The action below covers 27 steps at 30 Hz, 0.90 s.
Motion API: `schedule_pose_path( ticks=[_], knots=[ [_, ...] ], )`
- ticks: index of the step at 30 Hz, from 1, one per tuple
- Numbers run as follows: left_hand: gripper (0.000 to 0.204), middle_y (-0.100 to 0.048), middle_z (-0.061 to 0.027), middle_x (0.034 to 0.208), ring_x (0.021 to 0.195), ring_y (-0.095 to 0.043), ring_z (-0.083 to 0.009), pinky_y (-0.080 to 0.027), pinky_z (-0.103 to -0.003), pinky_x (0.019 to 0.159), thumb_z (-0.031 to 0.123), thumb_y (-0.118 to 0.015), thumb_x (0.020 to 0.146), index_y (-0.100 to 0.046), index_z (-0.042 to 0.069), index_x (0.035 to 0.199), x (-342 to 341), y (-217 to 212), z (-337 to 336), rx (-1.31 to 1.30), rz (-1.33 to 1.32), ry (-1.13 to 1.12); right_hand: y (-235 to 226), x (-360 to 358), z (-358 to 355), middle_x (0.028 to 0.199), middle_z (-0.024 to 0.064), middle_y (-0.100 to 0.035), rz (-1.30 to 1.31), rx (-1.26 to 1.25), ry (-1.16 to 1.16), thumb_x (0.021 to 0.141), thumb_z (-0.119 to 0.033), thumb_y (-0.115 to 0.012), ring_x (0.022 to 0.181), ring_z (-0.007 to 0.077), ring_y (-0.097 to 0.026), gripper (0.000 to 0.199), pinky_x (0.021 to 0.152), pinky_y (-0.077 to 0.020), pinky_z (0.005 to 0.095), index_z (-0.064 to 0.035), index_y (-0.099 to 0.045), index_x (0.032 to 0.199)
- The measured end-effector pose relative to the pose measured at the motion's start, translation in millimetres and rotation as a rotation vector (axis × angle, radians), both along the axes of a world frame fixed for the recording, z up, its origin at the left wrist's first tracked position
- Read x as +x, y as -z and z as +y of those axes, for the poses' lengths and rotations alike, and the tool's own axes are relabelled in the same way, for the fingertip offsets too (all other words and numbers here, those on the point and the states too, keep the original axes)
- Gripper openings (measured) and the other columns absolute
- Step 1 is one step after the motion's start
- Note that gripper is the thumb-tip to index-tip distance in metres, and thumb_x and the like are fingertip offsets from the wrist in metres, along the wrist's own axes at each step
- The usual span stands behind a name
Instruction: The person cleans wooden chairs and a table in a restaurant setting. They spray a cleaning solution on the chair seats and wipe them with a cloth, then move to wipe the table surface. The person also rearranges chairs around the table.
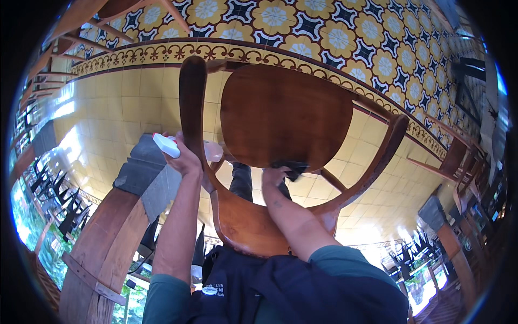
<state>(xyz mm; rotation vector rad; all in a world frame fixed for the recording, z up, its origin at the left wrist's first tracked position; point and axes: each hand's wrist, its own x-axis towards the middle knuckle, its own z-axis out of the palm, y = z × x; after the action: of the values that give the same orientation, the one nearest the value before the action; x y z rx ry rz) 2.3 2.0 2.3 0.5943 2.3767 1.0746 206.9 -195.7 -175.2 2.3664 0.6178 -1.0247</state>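
Observation:
A brown wooden armchair (pixel 286 110) stands in front of me, its curved backrest (pixel 251 227) close to my body. My left hand (pixel 187 157) is wrapped round a spray bottle with a white and red spray head (pixel 166 146). The bottle's clear, pinkish body (pixel 213 152) shows past the chair's left arm (pixel 192 102), beside which the hand is. Reaching over the backrest, my right hand (pixel 274 177) grips a black cloth (pixel 294 169) at the seat's near edge. The fingers of that hand are partly hidden and slightly blurred.
A thick wooden post (pixel 100 237) with a grey stone-like base (pixel 139 164) rises at the left. Other wooden chairs stand at the far left (pixel 65 54) and right (pixel 458 164). Yellow tiles (pixel 135 102) cover the floor, with a patterned tile area (pixel 334 38) beyond.

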Motion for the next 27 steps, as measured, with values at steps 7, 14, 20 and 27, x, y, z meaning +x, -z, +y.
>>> schedule_pose_path(
  ticks=[7,14,20,27],
  knots=[
    [0.049,-0.060,-0.0140,0.117,0.107,-0.061,-0.0245,-0.049,-0.036,0.095,0.019,-0.070,0.096,-0.050,0.000,0.137,9,-9,7,-0.003,0.024,-0.021,-32,-11,179,0.155,0.0296,-0.032,0.103,0.969,-0.271,0.088,-0.008,-0.062,0.145,0.0553,-0.023,0.075,0.121,-0.0203,0.0596,-0.0061,-0.030,0.156],
    [0.051,-0.060,-0.0142,0.118,0.107,-0.062,-0.0240,-0.051,-0.036,0.093,0.019,-0.069,0.096,-0.049,0.000,0.138,13,-20,12,-0.003,-0.004,-0.019,-42,-13,175,0.160,0.0112,-0.036,0.801,0.827,-1.319,0.089,-0.011,-0.060,0.150,0.0365,-0.028,0.063,0.124,-0.0227,0.0492,-0.0134,-0.047,0.150],
    [0.050,-0.062,-0.0150,0.116,0.103,-0.065,-0.0256,-0.052,-0.037,0.092,0.018,-0.070,0.095,-0.050,0.000,0.137,11,-18,9,0.016,0.028,-0.007,-74,130,62,0.154,0.0051,-0.046,0.971,0.424,-1.499,0.089,-0.014,-0.065,0.148,0.0228,-0.035,0.053,0.124,-0.0281,0.0416,-0.0146,-0.057,0.141],
    [0.048,-0.065,-0.0159,0.116,0.102,-0.066,-0.0270,-0.051,-0.038,0.092,0.018,-0.072,0.092,-0.054,-0.001,0.133,11,-11,8,0.048,0.076,-0.015,-146,220,75,0.114,0.0099,-0.073,0.661,0.365,-0.458,0.093,-0.010,-0.059,0.108,0.0294,-0.068,0.030,0.100,-0.0496,0.0384,-0.0055,-0.068,0.122]
  ],
)
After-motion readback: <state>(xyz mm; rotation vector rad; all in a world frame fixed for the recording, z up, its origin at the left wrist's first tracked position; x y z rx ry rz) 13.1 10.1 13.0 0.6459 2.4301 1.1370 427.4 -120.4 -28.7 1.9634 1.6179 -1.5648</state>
